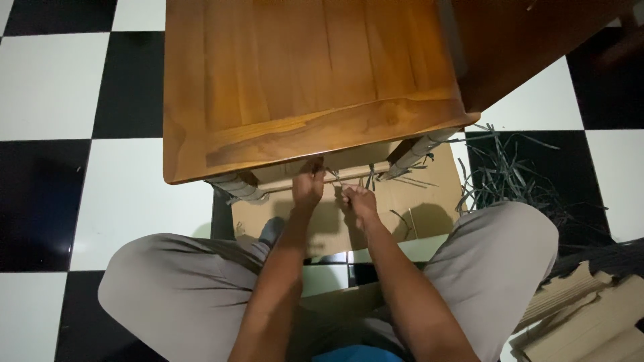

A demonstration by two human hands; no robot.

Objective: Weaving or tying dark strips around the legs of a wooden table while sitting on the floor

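Underneath, both hands' grips, left hand [308,186] and right hand [358,201], pinch thin grey strapping [335,175].

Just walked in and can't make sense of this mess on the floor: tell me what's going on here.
A person sits on the checkered floor with knees spread, facing a small wooden table. Both hands reach under its front edge: the left hand and the right hand pinch thin dark strips near a paper-wrapped crossbar. The table legs are wrapped too. Flat cardboard lies beneath, a heap of loose dark strips sits to the right, and more cardboard pieces are stacked by the right knee.
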